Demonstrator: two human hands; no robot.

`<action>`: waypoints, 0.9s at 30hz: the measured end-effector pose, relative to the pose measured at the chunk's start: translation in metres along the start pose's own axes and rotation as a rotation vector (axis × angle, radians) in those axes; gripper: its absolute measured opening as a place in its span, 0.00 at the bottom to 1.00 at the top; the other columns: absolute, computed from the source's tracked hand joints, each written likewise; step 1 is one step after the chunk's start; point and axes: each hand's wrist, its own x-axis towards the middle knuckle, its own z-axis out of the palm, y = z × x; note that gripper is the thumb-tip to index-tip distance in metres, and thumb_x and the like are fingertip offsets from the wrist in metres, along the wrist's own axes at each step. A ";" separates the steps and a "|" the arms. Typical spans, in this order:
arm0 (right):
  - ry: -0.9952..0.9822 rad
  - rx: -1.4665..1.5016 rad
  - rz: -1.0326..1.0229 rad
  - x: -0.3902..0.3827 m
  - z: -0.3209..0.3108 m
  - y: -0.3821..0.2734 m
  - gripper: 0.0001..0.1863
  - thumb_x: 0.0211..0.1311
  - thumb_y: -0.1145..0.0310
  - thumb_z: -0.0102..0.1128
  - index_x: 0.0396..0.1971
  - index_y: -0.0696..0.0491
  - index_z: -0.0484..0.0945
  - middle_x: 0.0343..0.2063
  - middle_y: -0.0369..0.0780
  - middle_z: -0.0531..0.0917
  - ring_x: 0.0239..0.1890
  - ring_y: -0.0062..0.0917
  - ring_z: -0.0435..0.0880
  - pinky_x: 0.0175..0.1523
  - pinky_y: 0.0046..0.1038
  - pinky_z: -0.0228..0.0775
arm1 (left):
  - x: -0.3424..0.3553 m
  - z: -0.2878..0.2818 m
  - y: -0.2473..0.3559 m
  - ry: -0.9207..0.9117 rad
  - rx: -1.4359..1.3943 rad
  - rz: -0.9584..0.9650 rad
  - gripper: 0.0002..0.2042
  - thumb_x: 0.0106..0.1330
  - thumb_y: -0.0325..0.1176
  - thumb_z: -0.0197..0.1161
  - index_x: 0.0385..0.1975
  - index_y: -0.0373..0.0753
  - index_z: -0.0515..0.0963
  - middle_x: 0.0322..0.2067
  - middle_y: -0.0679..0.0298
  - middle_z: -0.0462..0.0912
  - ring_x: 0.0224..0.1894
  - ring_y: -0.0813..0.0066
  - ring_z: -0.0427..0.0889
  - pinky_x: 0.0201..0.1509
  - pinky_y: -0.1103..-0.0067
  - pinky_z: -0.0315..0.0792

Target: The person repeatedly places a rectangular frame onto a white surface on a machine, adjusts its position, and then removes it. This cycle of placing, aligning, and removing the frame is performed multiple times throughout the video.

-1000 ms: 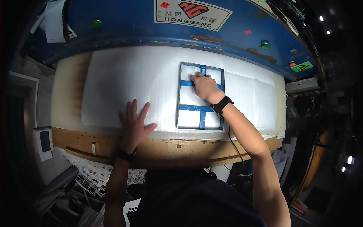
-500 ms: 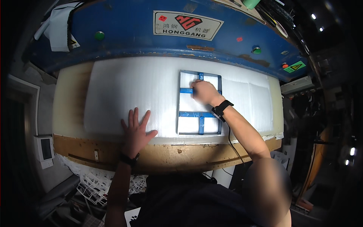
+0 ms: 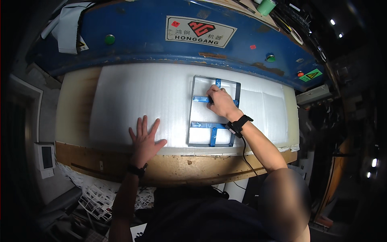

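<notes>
My right hand (image 3: pixel 222 103) is curled over a rectangular metal frame (image 3: pixel 190 113) with thin grey walls and blue crossbars (image 3: pixel 203 125), gripping it near the upper crossbar; its fingertips are partly hidden. The frame stands right of centre over a white foam sheet (image 3: pixel 169 101). Left of it, my left hand (image 3: pixel 146 142) rests palm down on that sheet, fingers spread, holding nothing. Black straps circle both wrists, and a cable hangs from the right one.
Behind the worktop (image 3: pixel 70 109) rises a blue machine front (image 3: pixel 141 36) with push-buttons (image 3: pixel 271 57). A brown board (image 3: pixel 183 163) edges the near side. A small panel (image 3: pixel 45 159) is at left; scrap lattice pieces (image 3: pixel 98 197) lie below.
The camera view has shifted, moving the scene slightly in the picture. The frame under my right hand has turned slightly clockwise. My left hand stays spread on the sheet.
</notes>
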 end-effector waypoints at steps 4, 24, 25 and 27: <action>0.045 0.030 -0.019 -0.010 -0.007 -0.003 0.16 0.49 0.72 0.67 0.41 0.56 0.81 0.46 0.38 0.78 0.46 0.45 0.76 0.54 0.40 0.76 | 0.000 -0.004 0.005 0.017 -0.008 -0.005 0.38 0.59 0.53 0.67 0.71 0.54 0.63 0.74 0.48 0.50 0.77 0.49 0.42 0.73 0.39 0.37; 0.302 0.108 -0.117 -0.096 -0.041 -0.042 0.14 0.47 0.73 0.65 0.36 0.57 0.78 0.48 0.42 0.72 0.43 0.42 0.72 0.49 0.39 0.70 | -0.023 0.009 0.056 0.013 -0.116 0.498 0.28 0.61 0.23 0.58 0.64 0.52 0.73 0.70 0.53 0.60 0.75 0.53 0.51 0.73 0.49 0.47; 0.308 0.096 -0.124 -0.102 -0.043 -0.045 0.14 0.47 0.74 0.65 0.36 0.56 0.78 0.47 0.42 0.72 0.44 0.43 0.72 0.48 0.40 0.71 | -0.024 0.011 0.059 0.005 -0.094 0.484 0.29 0.60 0.22 0.59 0.63 0.52 0.73 0.70 0.53 0.60 0.75 0.53 0.52 0.73 0.48 0.46; 0.320 0.063 -0.139 -0.114 -0.046 -0.050 0.14 0.46 0.75 0.66 0.36 0.55 0.79 0.46 0.40 0.73 0.44 0.44 0.72 0.47 0.41 0.73 | -0.025 0.013 0.063 -0.006 -0.056 0.459 0.30 0.56 0.21 0.59 0.62 0.53 0.75 0.70 0.53 0.61 0.75 0.53 0.53 0.72 0.46 0.45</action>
